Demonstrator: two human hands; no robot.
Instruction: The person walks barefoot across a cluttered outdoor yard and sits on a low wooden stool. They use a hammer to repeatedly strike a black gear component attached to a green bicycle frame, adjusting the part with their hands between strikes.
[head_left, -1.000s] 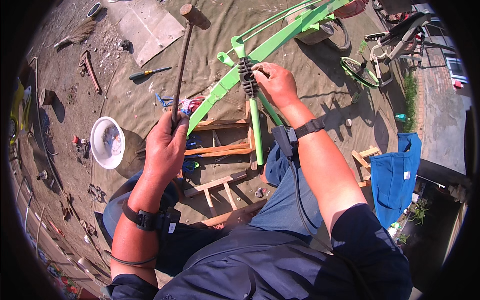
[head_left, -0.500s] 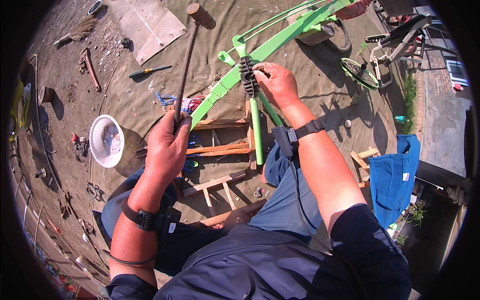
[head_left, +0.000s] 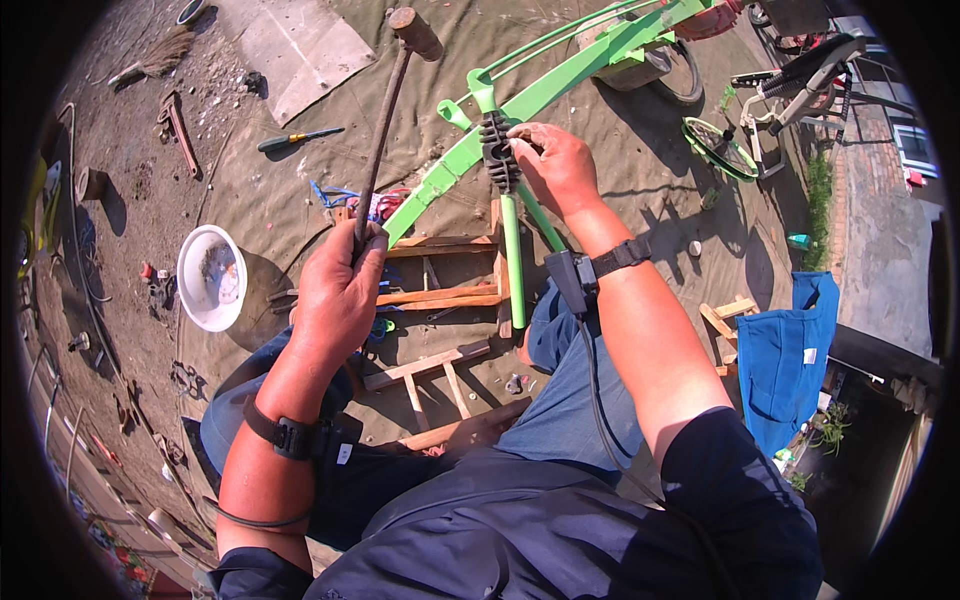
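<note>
From here I see one mallet (head_left: 384,135), clamped in the left hand (head_left: 340,285), tipped slightly further right than before, nearer the green frame (head_left: 555,83). The right hand (head_left: 556,170) stays at one black ribbed piece (head_left: 497,152) above a green tube (head_left: 513,260); whether it pinches, I cannot tell. I judge little progress. Also one screwdriver (head_left: 300,140), one wrench (head_left: 182,140), one white bowl (head_left: 195,287).

Sunlit brown groundsheet (head_left: 640,140) beside dirt (head_left: 140,235)

Brown hammer with slim handle and cylindrical head (head_left: 385,130): tilted, head uppermost, apart from frame | Light-green painted metal frame (head_left: 550,90): slanting to upper right | Black ribbed block (head_left: 495,150): against the frame's beam
</note>
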